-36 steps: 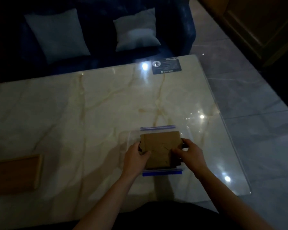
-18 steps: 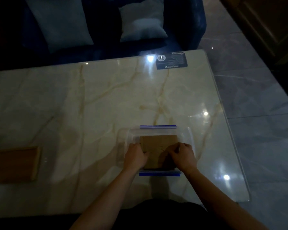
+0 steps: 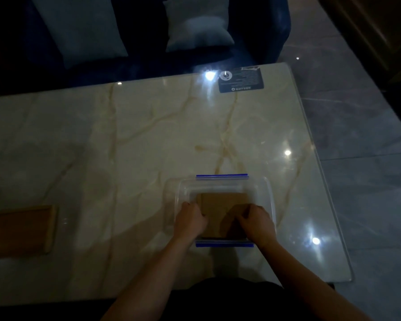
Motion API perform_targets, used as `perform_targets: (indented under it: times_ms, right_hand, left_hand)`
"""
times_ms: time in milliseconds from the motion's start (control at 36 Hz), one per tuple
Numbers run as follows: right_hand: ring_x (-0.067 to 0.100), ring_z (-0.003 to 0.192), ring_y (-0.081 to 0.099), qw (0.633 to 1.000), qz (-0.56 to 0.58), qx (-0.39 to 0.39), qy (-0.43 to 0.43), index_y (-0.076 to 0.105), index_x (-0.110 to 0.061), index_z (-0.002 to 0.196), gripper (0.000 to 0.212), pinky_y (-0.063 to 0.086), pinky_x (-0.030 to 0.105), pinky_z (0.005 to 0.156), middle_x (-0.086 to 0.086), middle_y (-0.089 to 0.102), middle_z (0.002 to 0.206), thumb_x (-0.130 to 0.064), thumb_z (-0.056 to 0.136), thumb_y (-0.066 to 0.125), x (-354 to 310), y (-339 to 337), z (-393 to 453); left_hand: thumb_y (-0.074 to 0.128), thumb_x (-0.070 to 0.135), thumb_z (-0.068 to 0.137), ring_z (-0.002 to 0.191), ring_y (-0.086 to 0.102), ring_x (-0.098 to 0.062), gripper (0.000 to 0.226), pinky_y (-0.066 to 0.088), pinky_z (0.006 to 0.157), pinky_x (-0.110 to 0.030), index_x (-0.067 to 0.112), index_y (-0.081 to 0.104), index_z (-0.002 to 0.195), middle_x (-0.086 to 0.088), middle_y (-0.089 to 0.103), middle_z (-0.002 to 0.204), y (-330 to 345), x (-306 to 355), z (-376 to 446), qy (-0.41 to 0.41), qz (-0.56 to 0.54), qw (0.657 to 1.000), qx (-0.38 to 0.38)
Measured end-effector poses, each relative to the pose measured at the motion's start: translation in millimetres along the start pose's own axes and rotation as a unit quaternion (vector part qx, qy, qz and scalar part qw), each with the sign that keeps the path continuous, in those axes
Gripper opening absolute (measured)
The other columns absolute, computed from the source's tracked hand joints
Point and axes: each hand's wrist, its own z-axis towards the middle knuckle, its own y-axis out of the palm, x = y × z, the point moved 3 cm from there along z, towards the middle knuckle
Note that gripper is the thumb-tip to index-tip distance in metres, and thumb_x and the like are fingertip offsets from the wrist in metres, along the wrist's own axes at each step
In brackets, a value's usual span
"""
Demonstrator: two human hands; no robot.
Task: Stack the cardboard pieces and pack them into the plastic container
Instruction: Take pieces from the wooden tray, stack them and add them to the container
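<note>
1. Brown cardboard, a flat stack of cardboard pieces (image 3: 220,206), sits low in the lower centre of the frame, and both hands are on it. The left hand (image 3: 190,220) has its fingers curled over the stack's left edge; the right hand (image 3: 256,222) has its fingers bent over the near right corner. Both seem clamped on the stack, though the dim light hides the fingertips.

2. Around the grip stands the plastic container (image 3: 270,198), clear and rectangular, with a blue strip on its far rim and another on its near rim. The stack lies inside its walls, apparently on or close to the floor; I cannot tell whether it rests fully flat.

3. Progress, as I judge it: the stacking looks done and the pieces are in the container, so the main work is nearly finished. What remains is likely letting go, perhaps squaring the stack. No lid is visible.

4. Further out, the container rests on a marble table (image 3: 148,140) with tan veins and bright light reflections. A wooden board (image 3: 21,230) lies at the left edge of the frame, well apart from the container.

5. A dark card (image 3: 241,81) lies at the table's far right. In the upper part of the frame are two pale cushions (image 3: 197,26) on a dark sofa.
</note>
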Motion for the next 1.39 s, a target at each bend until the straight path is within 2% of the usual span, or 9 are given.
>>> perform_targets:
  times_ms: [139, 306, 417, 667, 806, 972, 1139, 1278, 1389]
  right_hand:
    - [0.015, 0.081, 0.056, 1.000, -0.002, 0.002, 0.010, 0.059, -0.014, 0.107, 0.024, 0.052, 0.032, 0.080, 0.010, 0.053, 0.125, -0.034, 0.093, 0.057, -0.2, 0.5, -1.6]
    - [0.025, 0.098, 0.063, 0.995, 0.096, 0.004, 0.012, 0.052, -0.011, 0.124, 0.039, 0.054, 0.037, 0.087, 0.014, 0.057, 0.127, -0.029, 0.090, 0.059, -1.2, -2.5, -4.5]
    - [-0.002, 0.072, 0.053, 0.979, 0.202, 0.024, 0.015, 0.049, -0.021, 0.129, 0.039, 0.041, 0.016, 0.062, -0.007, 0.058, 0.092, -0.022, 0.091, 0.057, -4.1, -7.9, -9.1]
    - [0.021, 0.093, 0.066, 0.950, 0.298, -0.049, 0.074, 0.060, -0.024, 0.107, 0.016, 0.054, 0.034, 0.080, 0.001, 0.069, 0.099, -0.027, 0.091, 0.056, -9.4, -0.1, -13.0]
    - [0.019, 0.092, 0.065, 0.948, 0.307, -0.051, 0.072, 0.060, -0.024, 0.100, 0.010, 0.047, 0.025, 0.067, 0.002, 0.068, 0.097, -0.023, 0.092, 0.055, -9.6, -3.4, -14.3]
    - [0.023, 0.099, 0.063, 0.962, 0.259, -0.052, 0.067, 0.058, -0.018, 0.113, 0.021, 0.051, 0.040, 0.092, 0.005, 0.066, 0.105, -0.024, 0.093, 0.054, -14.6, -5.7, -17.5]
    - [0.023, 0.102, 0.064, 0.972, 0.223, -0.063, 0.035, 0.050, -0.018, 0.125, 0.032, 0.052, 0.038, 0.091, 0.008, 0.066, 0.114, -0.025, 0.094, 0.056, -18.3, -12.5, -21.1]
    - [0.018, 0.121, 0.054, 0.987, 0.037, 0.067, -0.140, 0.030, -0.027, 0.146, 0.060, 0.048, 0.029, 0.088, -0.002, 0.050, 0.140, -0.030, 0.092, 0.057, -15.9, -27.0, -42.1]
    - [0.027, 0.147, 0.026, 0.952, -0.166, 0.094, -0.240, 0.027, -0.023, 0.151, 0.072, 0.034, 0.045, 0.113, 0.004, 0.032, 0.158, -0.061, 0.091, 0.040, -4.2, -21.3, -57.7]
  left_hand:
    - [0.060, 0.033, 0.087, 0.102, 0.060, -0.029, 0.042, 0.053, 0.086, -0.039, 0.011, 0.054, 0.123, -0.013, 0.052, 0.124, 1.3, 0.3, 0.1, -0.020, 0.001, 1.000, -0.011]
    - [0.059, 0.041, 0.085, 0.128, 0.044, -0.036, 0.086, 0.043, 0.102, -0.044, 0.010, 0.011, 0.150, -0.020, 0.033, 0.145, 1.3, 0.7, 0.5, -0.059, -0.088, 0.994, -0.021]
    - [0.058, 0.035, 0.086, 0.124, 0.048, -0.034, 0.069, 0.044, 0.102, -0.047, 0.011, 0.028, 0.143, -0.018, 0.044, 0.140, -3.3, 2.4, -0.3, -0.059, -0.195, 0.979, -0.025]
    - [0.055, 0.028, 0.088, 0.112, 0.058, -0.027, 0.050, 0.048, 0.098, -0.046, 0.021, 0.044, 0.136, -0.008, 0.060, 0.125, 5.4, 7.5, -11.1, -0.070, -0.325, 0.942, -0.048]
    - [0.054, 0.028, 0.089, 0.109, 0.059, -0.026, 0.046, 0.049, 0.097, -0.047, 0.019, 0.046, 0.134, -0.008, 0.061, 0.123, 6.6, 3.6, -11.3, -0.075, -0.335, 0.938, -0.049]
    - [0.055, 0.027, 0.089, 0.115, 0.056, -0.026, 0.052, 0.047, 0.100, -0.048, 0.021, 0.040, 0.139, -0.008, 0.057, 0.131, 9.7, 2.7, -9.7, -0.058, -0.322, 0.943, -0.062]
    - [0.060, 0.028, 0.088, 0.118, 0.054, -0.024, 0.066, 0.046, 0.102, -0.045, 0.023, 0.028, 0.145, -0.006, 0.053, 0.136, 14.0, -2.0, -7.6, -0.043, -0.323, 0.944, -0.060]
    - [0.065, 0.023, 0.084, 0.133, 0.040, -0.028, 0.079, 0.040, 0.107, -0.043, 0.016, 0.021, 0.149, -0.012, 0.034, 0.150, 3.6, -4.5, -3.4, 0.037, -0.214, 0.975, 0.041]
    - [0.059, 0.036, 0.085, 0.131, 0.041, -0.023, 0.063, 0.040, 0.107, -0.038, 0.020, 0.036, 0.142, -0.007, 0.038, 0.147, -8.4, 2.8, 2.2, 0.158, -0.050, 0.983, 0.072]
